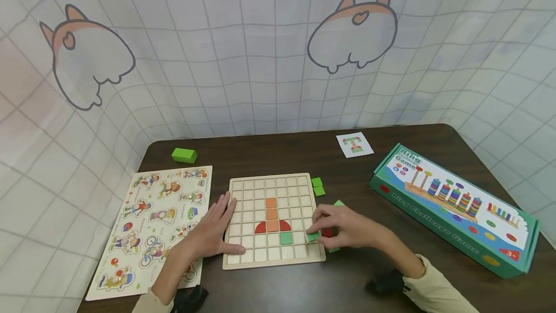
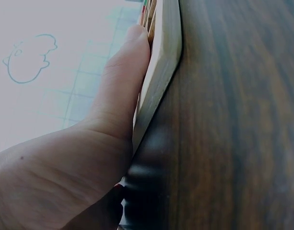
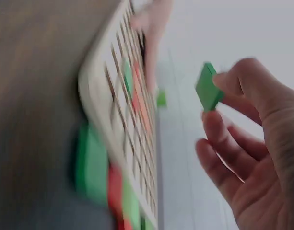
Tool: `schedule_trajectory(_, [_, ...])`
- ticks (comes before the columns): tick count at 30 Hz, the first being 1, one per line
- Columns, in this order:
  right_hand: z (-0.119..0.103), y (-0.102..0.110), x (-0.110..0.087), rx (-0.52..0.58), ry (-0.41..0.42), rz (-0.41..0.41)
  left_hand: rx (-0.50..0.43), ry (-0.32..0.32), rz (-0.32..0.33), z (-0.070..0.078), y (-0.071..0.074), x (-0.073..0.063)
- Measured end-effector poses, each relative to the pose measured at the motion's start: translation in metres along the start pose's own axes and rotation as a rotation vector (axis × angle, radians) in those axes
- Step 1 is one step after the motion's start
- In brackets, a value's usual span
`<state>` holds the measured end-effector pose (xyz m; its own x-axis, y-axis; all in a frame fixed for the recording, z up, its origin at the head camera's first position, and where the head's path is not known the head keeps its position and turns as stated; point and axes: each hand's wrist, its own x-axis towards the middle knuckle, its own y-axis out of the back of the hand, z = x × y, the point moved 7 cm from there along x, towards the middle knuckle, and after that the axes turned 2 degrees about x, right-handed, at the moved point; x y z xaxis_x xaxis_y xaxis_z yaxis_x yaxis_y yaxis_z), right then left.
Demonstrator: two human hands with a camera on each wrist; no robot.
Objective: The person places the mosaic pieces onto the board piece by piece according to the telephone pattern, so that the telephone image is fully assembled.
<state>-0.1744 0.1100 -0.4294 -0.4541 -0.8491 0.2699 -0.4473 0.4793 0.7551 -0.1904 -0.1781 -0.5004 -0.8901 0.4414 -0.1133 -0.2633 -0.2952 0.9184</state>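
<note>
A wooden grid board [image 1: 234, 265] lies on the dark table. My left hand [image 1: 210, 231] rests on its left edge, the fingers extended and the thumb lying over the near left corner area. In the right wrist view, my right hand [image 3: 262, 129] pinches a green square tile [image 3: 207, 88] between thumb and fingertips, above the board's right side. A column of orange tiles [image 1: 271, 214] stands in the grid, with a rounded red piece [image 1: 260, 227] to its left and another red piece [image 1: 284, 226] to its right. One green tile [image 1: 285, 238] sits below the right red piece.
Loose green tiles [image 1: 318, 186] lie right of the board; more green and red pieces are partly hidden under my right hand. A pattern card [image 1: 354, 144] lies behind. A picture puzzle board [image 1: 152, 177] and green block [image 1: 184, 155] are left, a game box [image 1: 451, 206] right.
</note>
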Motion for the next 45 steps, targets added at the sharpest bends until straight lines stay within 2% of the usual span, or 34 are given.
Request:
schedule_trajectory(3, [-0.015, -0.019, 0.025, -0.067, 0.039, 0.009, -0.003, 0.006, -0.020, -0.001, -0.001, 0.000])
schedule_trajectory(6, [-0.023, -0.036, 0.045, -0.179, 0.070, -0.006, 0.006, 0.014, -0.029, -0.002, -0.002, 0.000])
schedule_trajectory(10, [-0.025, -0.053, 0.063, -0.343, 0.063, -0.061, 0.011, 0.019, -0.025, -0.002, -0.001, 0.001])
schedule_trajectory(13, [-0.023, -0.061, 0.072, -0.418, 0.054, -0.111, 0.020, 0.016, -0.027, -0.002, -0.001, 0.002])
schedule_trajectory(17, [-0.019, -0.066, 0.079, -0.447, 0.041, -0.146, 0.022, 0.016, -0.019, -0.003, 0.000, 0.002])
schedule_trajectory(25, [-0.015, -0.069, 0.082, -0.422, 0.013, -0.168, 0.007, 0.015, -0.017, -0.001, 0.003, 0.002])
schedule_trajectory(31, [-0.015, -0.071, 0.078, -0.429, 0.009, -0.193, -0.002, 0.024, -0.031, 0.000, 0.001, 0.001])
schedule_trajectory(33, [-0.018, -0.066, 0.076, -0.453, 0.040, -0.172, -0.003, 0.026, -0.029, 0.000, 0.001, 0.002])
schedule_trajectory(36, [-0.023, -0.049, 0.069, -0.449, 0.055, -0.101, 0.003, 0.023, -0.018, 0.000, 0.001, 0.003])
schedule_trajectory(40, [-0.018, -0.023, 0.043, -0.365, -0.016, -0.025, 0.013, 0.021, -0.015, 0.000, 0.001, 0.003])
schedule_trajectory(45, [0.002, -0.010, -0.001, -0.281, -0.149, -0.020, 0.005, 0.019, -0.019, -0.001, 0.002, 0.001])
